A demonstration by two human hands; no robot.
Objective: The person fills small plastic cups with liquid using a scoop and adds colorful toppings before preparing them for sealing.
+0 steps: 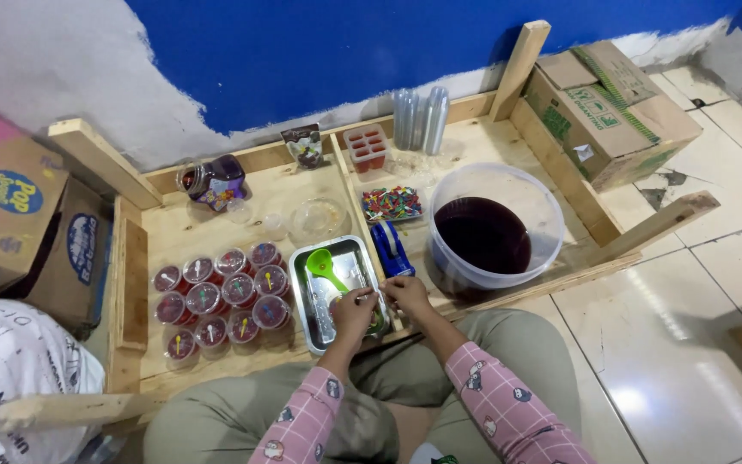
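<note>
You are sitting with both forearms reaching forward over your knees, wrists bent down toward the near end of the metal tray (356,259). Your left hand (352,309) is hovering over the tray's near corner, its grip pinching closed on something small that is too blurred to identify. Your right hand (406,295) is meeting it at the tray's right rim, fingertips curling together; whether that grip is holding anything, you cannot tell. A green scoop (323,267) is lying inside the tray just beyond your left hand. Filled red cups (221,298) are clustering to the left, and a bucket of dark liquid (490,232) is standing to the right.
</note>
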